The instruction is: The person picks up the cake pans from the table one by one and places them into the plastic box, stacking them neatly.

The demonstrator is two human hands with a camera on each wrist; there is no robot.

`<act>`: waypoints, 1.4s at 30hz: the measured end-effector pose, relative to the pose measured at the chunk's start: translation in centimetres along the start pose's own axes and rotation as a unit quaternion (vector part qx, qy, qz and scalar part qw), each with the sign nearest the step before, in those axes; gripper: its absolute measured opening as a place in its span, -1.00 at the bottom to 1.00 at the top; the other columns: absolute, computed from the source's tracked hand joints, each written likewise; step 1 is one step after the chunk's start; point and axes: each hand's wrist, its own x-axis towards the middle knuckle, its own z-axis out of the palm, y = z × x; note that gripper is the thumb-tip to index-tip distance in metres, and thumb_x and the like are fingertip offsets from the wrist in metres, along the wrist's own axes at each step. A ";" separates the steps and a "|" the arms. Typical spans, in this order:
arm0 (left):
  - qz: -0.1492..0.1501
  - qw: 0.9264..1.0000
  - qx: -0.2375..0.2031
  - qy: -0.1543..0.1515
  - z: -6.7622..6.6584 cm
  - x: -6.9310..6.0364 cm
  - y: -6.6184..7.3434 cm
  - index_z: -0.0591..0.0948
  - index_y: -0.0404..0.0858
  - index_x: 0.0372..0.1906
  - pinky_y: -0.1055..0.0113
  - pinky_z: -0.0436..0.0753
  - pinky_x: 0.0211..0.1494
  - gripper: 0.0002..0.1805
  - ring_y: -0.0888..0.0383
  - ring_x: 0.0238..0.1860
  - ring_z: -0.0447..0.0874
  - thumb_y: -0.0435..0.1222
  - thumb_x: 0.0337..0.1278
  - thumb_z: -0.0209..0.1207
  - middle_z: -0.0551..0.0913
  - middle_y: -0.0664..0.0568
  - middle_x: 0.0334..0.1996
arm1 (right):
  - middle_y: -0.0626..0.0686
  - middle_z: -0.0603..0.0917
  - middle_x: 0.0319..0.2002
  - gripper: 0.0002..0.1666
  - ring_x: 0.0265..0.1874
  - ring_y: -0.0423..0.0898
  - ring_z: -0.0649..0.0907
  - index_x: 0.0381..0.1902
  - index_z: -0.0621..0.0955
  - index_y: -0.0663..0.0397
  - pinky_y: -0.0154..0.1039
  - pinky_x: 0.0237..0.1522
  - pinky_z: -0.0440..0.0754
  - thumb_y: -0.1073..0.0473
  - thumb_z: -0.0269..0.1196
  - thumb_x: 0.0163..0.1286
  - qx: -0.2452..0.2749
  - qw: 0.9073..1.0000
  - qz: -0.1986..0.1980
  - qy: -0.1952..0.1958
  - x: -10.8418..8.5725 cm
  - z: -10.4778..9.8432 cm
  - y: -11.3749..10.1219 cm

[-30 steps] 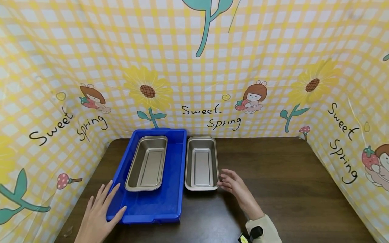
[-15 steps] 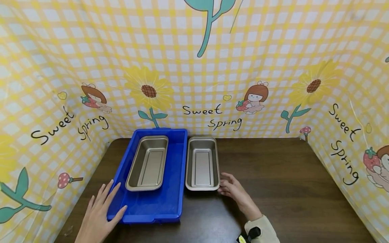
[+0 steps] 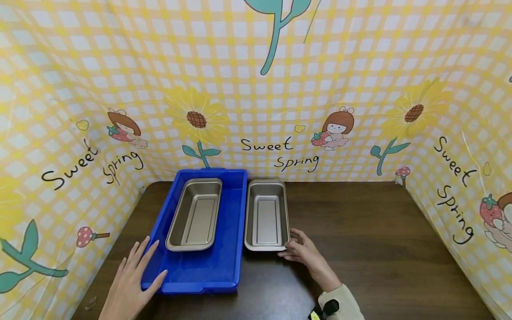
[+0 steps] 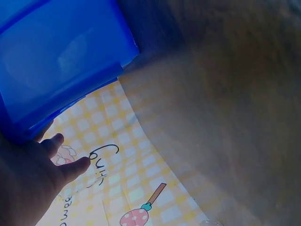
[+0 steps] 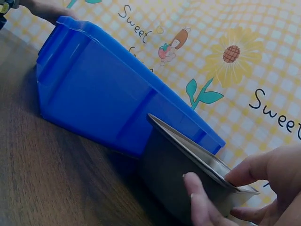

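Note:
A metal loaf pan (image 3: 267,222) stands on the table just right of a blue plastic tray (image 3: 210,271). My right hand (image 3: 308,257) pinches its near right corner; in the right wrist view a digit of the right hand (image 5: 277,183) laps over the rim and others lie against the outer wall. A second loaf pan (image 3: 196,218) of the same kind lies in the tray, toward its left side. My left hand (image 3: 130,282) rests at the tray's near left corner, fingers spread and straight. In the left wrist view the left hand (image 4: 28,179) is partly covered by the tray.
A dark wooden table (image 3: 360,222) carries everything. Yellow checked cloth (image 3: 256,102) with flowers and lettering hangs along the back and both sides. A small clear scrap (image 3: 90,304) lies at the table's near left.
My right hand has moved left and slightly nearer, from beside the right-hand loaf pan to its near corner, and now pinches it. The left hand, tray and pans keep their places.

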 end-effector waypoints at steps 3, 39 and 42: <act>-0.001 1.000 -0.002 0.003 0.0 -0.1 0.0 0.26 -0.06 0.68 -0.53 -0.07 0.52 -0.08 -0.37 0.64 -0.01 -0.07 0.30 0.40 0.21 -0.25 0.62 | 0.54 0.47 0.24 -0.09 -0.28 -0.01 0.84 0.63 0.01 0.46 -0.27 -0.20 0.77 0.38 0.11 0.43 0.021 1.000 -0.005 0.002 0.1 0.2 0.1; -0.007 1.000 -0.015 -0.001 -0.3 -0.1 0.3 0.26 -0.04 0.68 -0.49 -0.12 0.55 -0.10 -0.39 0.64 -0.04 -0.08 0.32 0.39 0.17 -0.24 0.65 | 0.62 0.20 0.50 -0.07 0.22 0.28 0.60 0.67 0.01 0.40 0.04 0.10 0.74 0.59 0.00 0.38 0.110 0.992 -0.057 0.013 -0.3 1.9 0.0; -0.006 1.000 -0.012 -0.001 -0.3 -0.1 0.3 0.26 -0.05 0.68 -0.49 -0.12 0.55 -0.10 -0.39 0.64 -0.03 -0.08 0.33 0.38 0.18 -0.25 0.64 | 0.61 0.20 0.50 -0.06 0.21 0.29 0.61 0.67 0.01 0.40 0.03 0.10 0.74 0.60 0.00 0.36 0.112 0.992 -0.056 0.013 -0.3 1.7 -0.1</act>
